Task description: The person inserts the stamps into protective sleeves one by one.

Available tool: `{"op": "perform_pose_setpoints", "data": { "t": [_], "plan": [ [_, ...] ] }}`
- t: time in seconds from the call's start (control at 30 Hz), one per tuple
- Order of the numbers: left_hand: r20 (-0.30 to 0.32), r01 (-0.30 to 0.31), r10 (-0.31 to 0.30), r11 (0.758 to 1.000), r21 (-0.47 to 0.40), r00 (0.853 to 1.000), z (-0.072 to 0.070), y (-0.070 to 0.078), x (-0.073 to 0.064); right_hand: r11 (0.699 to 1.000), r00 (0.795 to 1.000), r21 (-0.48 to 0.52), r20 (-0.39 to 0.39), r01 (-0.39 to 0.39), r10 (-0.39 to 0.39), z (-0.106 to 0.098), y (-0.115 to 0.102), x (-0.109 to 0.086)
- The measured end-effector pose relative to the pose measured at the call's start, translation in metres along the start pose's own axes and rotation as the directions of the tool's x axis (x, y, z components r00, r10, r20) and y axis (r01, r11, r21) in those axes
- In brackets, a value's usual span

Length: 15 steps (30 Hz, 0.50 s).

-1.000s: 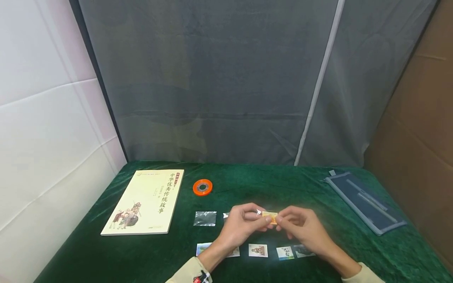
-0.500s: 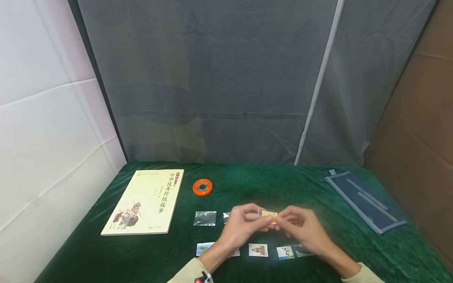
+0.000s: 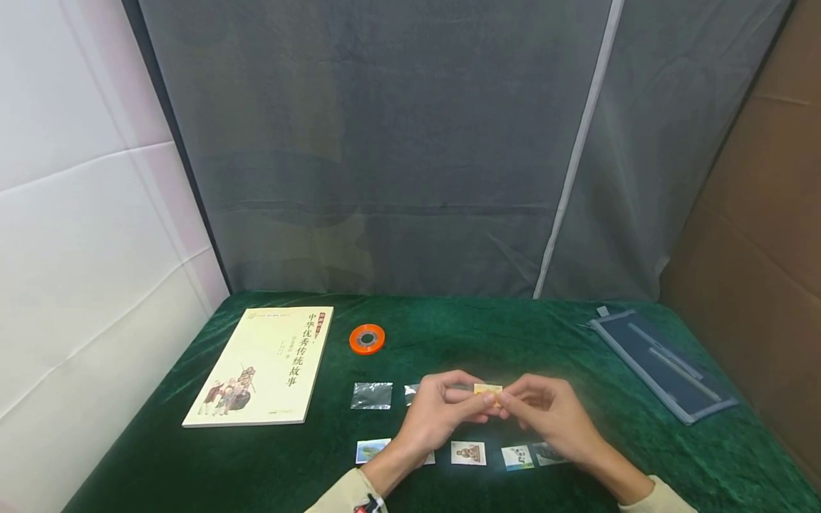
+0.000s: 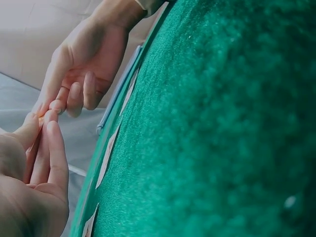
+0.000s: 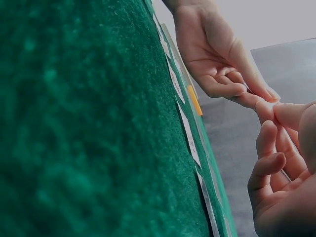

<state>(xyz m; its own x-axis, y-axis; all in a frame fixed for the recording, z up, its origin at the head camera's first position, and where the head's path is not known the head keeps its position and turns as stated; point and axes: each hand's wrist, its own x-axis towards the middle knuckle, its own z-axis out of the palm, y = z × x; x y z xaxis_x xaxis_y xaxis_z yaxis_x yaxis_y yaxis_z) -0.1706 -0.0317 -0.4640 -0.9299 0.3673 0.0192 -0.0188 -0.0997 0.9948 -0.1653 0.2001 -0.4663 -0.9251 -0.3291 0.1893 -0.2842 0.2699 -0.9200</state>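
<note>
A small yellow-orange stamp [image 3: 487, 389] is held up above the green cloth between both hands. My left hand [image 3: 442, 410] pinches its left side with thumb and fingers. From the other side my right hand [image 3: 548, 410] pinches it too, the two thumbs close together. The fingers cover most of its lower part. In both wrist views the fingertips of the two hands meet, and the stamp is nearly hidden. Below lie other picture stamps: a statue one [image 3: 468, 453], a panda one [image 3: 517, 457], a green-blue one [image 3: 373, 450], and others partly covered by the wrists.
A clear plastic sleeve [image 3: 371, 396] lies left of my hands, with another [image 3: 410, 394] half behind the left hand. Farther back is an orange ring-shaped roll [image 3: 367, 340]. A cream book [image 3: 259, 367] lies at left, a dark blue zip pouch [image 3: 663, 367] at right.
Both hands stay almost in place. The shiny clear plastic seen by the left fingertips earlier no longer shows, and the stamp has shifted very slightly between the fingers.
</note>
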Motion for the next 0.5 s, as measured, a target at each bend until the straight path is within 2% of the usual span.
{"op": "perform_pose_setpoints", "data": {
  "t": [0.5],
  "plan": [
    [0.004, 0.004, -0.004, 1.000, 0.011, 1.000, 0.0009, 0.0000, -0.0006, 1.000, 1.000, -0.002, 0.010, -0.009, 0.009, -0.0008, 0.0002, -0.0005]
  ]
}}
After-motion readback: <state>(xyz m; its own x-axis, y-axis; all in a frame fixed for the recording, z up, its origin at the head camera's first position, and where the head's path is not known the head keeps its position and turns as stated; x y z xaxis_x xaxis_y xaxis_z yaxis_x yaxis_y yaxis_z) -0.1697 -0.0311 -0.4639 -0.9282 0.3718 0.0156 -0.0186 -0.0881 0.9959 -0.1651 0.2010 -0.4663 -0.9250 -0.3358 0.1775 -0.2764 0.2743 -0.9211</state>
